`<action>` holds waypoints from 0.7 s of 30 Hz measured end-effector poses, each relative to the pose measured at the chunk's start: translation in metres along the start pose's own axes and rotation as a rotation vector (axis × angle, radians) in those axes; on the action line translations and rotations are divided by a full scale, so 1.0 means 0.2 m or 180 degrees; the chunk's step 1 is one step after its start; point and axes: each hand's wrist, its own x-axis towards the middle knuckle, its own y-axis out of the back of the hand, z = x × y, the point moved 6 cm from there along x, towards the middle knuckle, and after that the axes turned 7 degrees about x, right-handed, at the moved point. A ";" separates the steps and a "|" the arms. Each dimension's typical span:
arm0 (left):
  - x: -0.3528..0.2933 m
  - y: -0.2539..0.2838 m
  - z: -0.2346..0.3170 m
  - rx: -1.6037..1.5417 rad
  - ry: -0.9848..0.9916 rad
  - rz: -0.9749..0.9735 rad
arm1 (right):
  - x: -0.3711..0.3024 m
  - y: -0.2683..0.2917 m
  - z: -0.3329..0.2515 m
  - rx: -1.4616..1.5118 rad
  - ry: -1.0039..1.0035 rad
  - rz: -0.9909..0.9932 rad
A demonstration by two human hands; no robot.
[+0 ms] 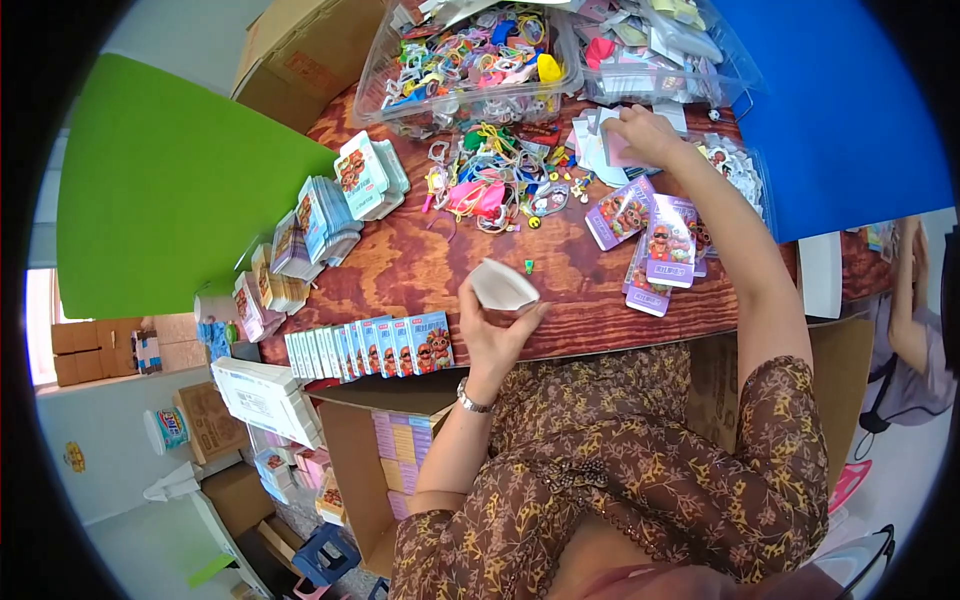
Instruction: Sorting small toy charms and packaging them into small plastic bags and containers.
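Note:
My left hand [488, 335] is closed around a small white paper box [502, 284], its open mouth tilted up above the table's near edge. Out at the far right, my right hand [648, 136] has its fingers bent down on a flat pink packet [622, 154], among white packets [592, 150] in a loose pile. Just beyond that pile stands a clear tub [650, 88] full of flat packets. Several purple printed boxes [671, 235] lie below my right forearm. A tiny green toy [529, 267] rests beside the white box.
A clear tub [430, 112] of colourful bands stands at the back, with a heap of small trinkets [490, 180] before it. Blue boxes [430, 340] line the near left edge. Stacked flat cartons [330, 215] sit at the left. Green [190, 190] and blue [840, 110] panels flank the table.

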 end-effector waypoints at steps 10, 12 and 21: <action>0.03 -0.14 -0.02 0.0455 -0.0515 0.0152 | -0.43 0.78 -0.55 0.2127 -0.0466 0.1412; 0.02 -0.20 0.00 0.0599 -0.0543 0.0087 | -0.59 0.72 -0.66 0.3609 -0.0735 0.1689; -0.02 -0.28 -0.03 0.1149 -0.0734 -0.0016 | -0.76 0.68 -1.03 0.2272 0.0476 0.2131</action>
